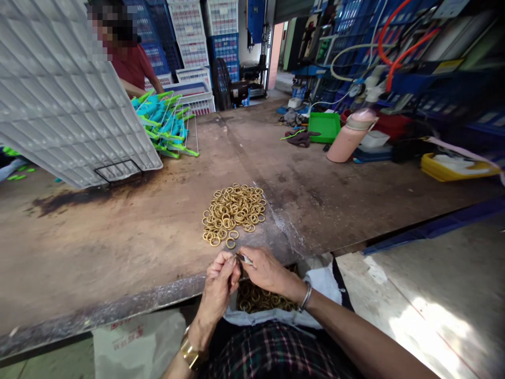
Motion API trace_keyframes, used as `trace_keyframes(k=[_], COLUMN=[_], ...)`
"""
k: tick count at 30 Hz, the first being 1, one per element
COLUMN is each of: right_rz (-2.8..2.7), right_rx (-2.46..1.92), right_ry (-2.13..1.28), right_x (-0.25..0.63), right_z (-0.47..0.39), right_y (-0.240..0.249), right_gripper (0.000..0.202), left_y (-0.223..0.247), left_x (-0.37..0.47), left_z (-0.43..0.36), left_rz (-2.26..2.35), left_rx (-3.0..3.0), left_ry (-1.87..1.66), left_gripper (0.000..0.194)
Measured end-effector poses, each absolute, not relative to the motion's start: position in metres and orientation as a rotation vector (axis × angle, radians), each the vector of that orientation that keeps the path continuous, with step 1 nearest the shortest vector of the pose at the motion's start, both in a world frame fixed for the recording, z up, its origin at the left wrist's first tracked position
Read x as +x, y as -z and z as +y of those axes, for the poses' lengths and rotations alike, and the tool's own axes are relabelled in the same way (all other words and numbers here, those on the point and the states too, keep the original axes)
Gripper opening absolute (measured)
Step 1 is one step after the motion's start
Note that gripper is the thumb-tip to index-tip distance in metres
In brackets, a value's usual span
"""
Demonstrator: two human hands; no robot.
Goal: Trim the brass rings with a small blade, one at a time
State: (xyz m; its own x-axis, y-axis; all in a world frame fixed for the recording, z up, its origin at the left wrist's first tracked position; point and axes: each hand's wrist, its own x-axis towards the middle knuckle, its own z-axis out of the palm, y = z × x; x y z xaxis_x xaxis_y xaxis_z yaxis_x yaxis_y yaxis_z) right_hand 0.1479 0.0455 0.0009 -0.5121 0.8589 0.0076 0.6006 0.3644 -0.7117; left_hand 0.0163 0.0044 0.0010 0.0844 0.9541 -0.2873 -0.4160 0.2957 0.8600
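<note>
A heap of brass-coloured rings (234, 208) lies on the brown worktable just beyond my hands. My left hand (221, 279) is closed in a pinch at the table's front edge; what sits between its fingertips is too small to make out. Wrapped around a small tool with a dark tip and pale handle (246, 260), my right hand (268, 269) brings that tip up against the left fingertips. Below my hands, a white sack (323, 281) on my lap holds many more rings (262, 300), partly hidden by my right wrist.
A grey ribbed panel (74, 89) stands at the left, beside green-and-blue plastic pieces (169, 126) and a person in a red top (134, 66). Toward the right are a green tray (324, 127), a pink bottle (349, 139) and a yellow tray (453, 167). Stacked crates (189, 47) fill the back.
</note>
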Motion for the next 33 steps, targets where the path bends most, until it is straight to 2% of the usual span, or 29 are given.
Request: trace_keyframes(k=[15,21,28,31,33], right_rz=[-2.514,-2.438,-2.512,-2.552,-2.563], right_rx=[-1.445,-1.433,-1.499,-1.554,-1.570], right_ry=[-0.704,-0.601,-0.459,-0.370,-0.353], right_x=[0.150,0.143,0.118,0.115,0.116], right_z=[0.050,0.064,0.061,0.059,0.059], right_y=[-0.005,0.000,-0.003,-0.002,-0.002], right_gripper=[0.020,0.028,0.021,0.025,0.027], left_y=[-0.001,-0.020,-0.010,-0.008,-0.008], left_x=[0.014,0.019,0.005,-0.001,-0.004], left_z=[-0.005,-0.007,-0.003,-0.002,0.001], left_rz=[1.041,0.872,0.854,0.804,0.785], left_rx=[0.786,0.497,0.254,0.166,0.101], left_ry=[-1.125,-1.150,-1.214,-1.201,-1.209], left_gripper=[0.028,0.029,0.021,0.028,0.024])
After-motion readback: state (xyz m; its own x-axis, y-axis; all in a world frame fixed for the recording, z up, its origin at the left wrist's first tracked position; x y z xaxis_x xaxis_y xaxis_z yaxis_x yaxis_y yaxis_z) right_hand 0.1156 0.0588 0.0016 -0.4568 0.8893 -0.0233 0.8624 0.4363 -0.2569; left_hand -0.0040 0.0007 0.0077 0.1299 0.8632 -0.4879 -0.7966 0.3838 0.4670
